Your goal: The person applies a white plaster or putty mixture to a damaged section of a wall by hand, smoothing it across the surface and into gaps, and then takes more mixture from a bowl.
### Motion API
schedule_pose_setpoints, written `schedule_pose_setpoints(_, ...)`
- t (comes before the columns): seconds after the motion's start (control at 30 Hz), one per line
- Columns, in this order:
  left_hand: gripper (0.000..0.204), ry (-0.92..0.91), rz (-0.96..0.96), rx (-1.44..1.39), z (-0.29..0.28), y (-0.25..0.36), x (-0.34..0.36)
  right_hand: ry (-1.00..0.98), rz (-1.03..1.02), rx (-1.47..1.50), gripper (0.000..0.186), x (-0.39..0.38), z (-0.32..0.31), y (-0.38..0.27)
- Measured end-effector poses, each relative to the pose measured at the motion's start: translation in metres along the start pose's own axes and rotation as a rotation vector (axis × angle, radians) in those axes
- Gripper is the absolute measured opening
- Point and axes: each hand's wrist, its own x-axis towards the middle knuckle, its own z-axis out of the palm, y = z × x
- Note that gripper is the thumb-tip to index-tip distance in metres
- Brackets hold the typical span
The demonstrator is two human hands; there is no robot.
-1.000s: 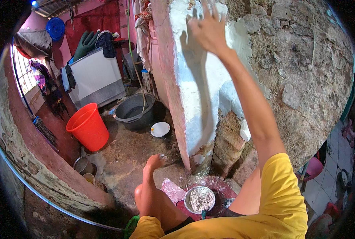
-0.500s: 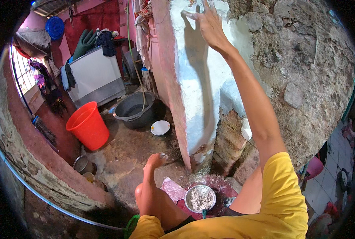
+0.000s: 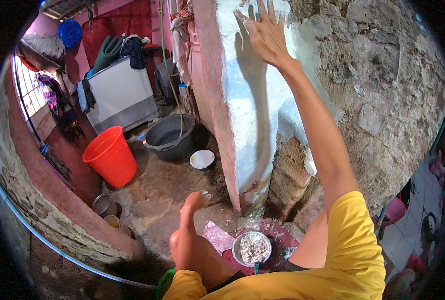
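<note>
High on the white-plastered strip of wall (image 3: 247, 100), my right hand (image 3: 268, 37) lies with its fingers stretched and spread, smeared with white. Its arm reaches up across the wall and casts a long shadow on the plaster. My left hand (image 3: 197, 200) hangs past my bent left knee, fingers drawn together, with white at the tips; whether they pinch anything is too small to tell. Between my legs a round metal bowl (image 3: 251, 248) holds lumpy white paste, and a dark handle sticks out at its near rim. A whitish-pink sheet (image 3: 218, 237) lies beside the bowl.
To the left stand a red bucket (image 3: 111, 157), a large black basin (image 3: 170, 145) with a hose in it, and a white plate (image 3: 202, 159). A white appliance (image 3: 120, 92) bears clothes. Rough bare wall (image 3: 377, 95) rises at right; metal pots (image 3: 104, 206) sit by the low left wall.
My right hand has shifted slightly right on the wall, and its fingers are now flatter and more spread. My left hand has stayed by the knee.
</note>
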Motion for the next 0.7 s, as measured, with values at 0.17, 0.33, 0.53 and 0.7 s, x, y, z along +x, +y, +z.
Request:
schedule_pose_setpoints(0.17, 0.039, 0.057, -0.016, -0.064, 0.007, -0.01, -0.002, 0.044, -0.016, 0.017, 0.046, -0.012, 0.006, 0.003)
schedule_pose_setpoints(0.33, 0.038, 0.054, -0.022, 0.002, 0.0, -0.002, -0.003, 0.025, 0.062, 0.02, 0.048, -0.017, 0.014, 0.011)
schedule_pose_setpoints(0.53, 0.037, 0.047, -0.017, -0.021, -0.002, -0.007, -0.004, 0.083, 0.044, 0.038, 0.048, -0.017, 0.009, 0.0)
schedule_pose_setpoints(0.7, 0.038, 0.073, 0.037, 0.008, 0.003, -0.007, -0.002, 0.053, 0.018, -0.067, 0.047, -0.019, 0.007, 0.005)
